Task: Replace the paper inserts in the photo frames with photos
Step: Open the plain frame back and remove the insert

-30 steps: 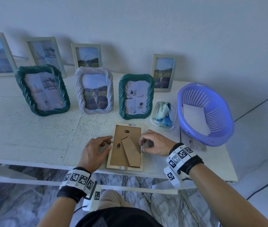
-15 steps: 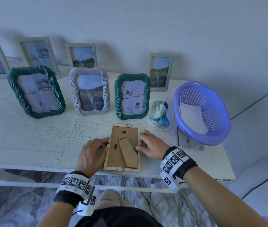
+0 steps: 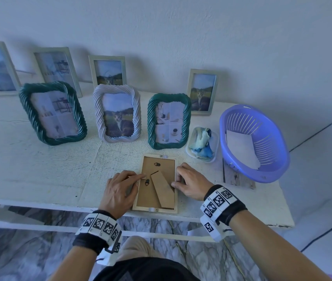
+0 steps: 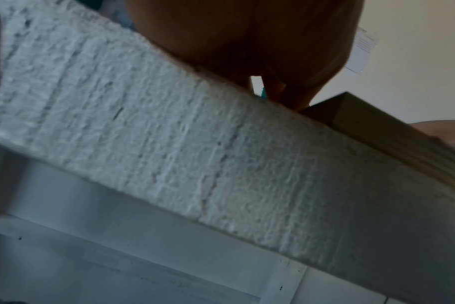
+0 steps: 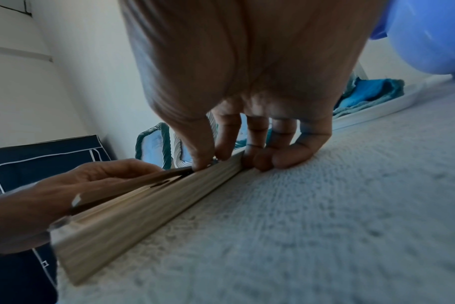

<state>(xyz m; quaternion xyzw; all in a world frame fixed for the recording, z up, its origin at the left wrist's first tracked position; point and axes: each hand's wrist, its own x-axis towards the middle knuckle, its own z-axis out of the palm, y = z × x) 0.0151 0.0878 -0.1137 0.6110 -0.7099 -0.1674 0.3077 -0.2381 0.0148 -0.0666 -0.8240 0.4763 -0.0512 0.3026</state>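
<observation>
A pale wooden frame lies face down near the table's front edge, its brown backing and stand flap facing up. My left hand grips its left rim, with curled fingers over the edge of the backing. My right hand is at the right rim. In the right wrist view, the right hand pinches the frame rim with thumb and forefinger. Its other fingers are curled on the table beside the rim. The left wrist view shows only the frame's corner and the table edge.
Behind the frame stand a green rope frame, a white rope frame and a second green one. Several plain frames lean on the wall. At right are a white dish with blue cloth and a purple basket holding paper.
Both hands stay at the frame's sides. My left forefinger has crept slightly farther onto the backing's edge, and the right hand has drawn in against the right rim.
</observation>
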